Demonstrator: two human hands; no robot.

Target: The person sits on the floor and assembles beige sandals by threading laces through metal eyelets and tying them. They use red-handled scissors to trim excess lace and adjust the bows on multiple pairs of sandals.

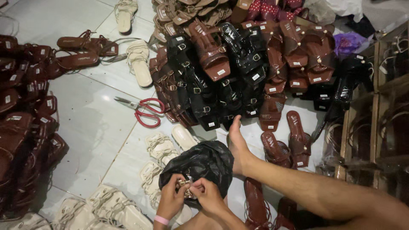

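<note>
Sitting on a pale tiled floor (85, 123), the person works low in the view with a black plastic bag (200, 164) as the centre of things. Both hands meet at the near edge of the bag: the left hand (171, 199), with a pink band at the wrist, and the right hand (207, 195) are pressed close together, fingertips pinching a small metal buckle (184, 183) against the bag's dark folds. The person's bare leg runs in from the right, its foot (237, 145) resting just beside the bag on the far right side.

The floor is glossy, large square tiles with thin grout lines, catching a soft glare left of the bag. Beyond the bag rises a heap of black strappy sandals (221, 85), flanked by brown sandals (298, 55) with small white stickers. Red-handled scissors (142, 110) lie open on the tiles to the far left of the bag. Cream lace-up sandals (159, 147) lie touching the bag's left side, and more spread toward the near left. Well to the left of the bag, dark brown sandals (25, 127) are stacked along the edge of the view. Right of the bag stand wooden crates (375, 127) holding more footwear.
</note>
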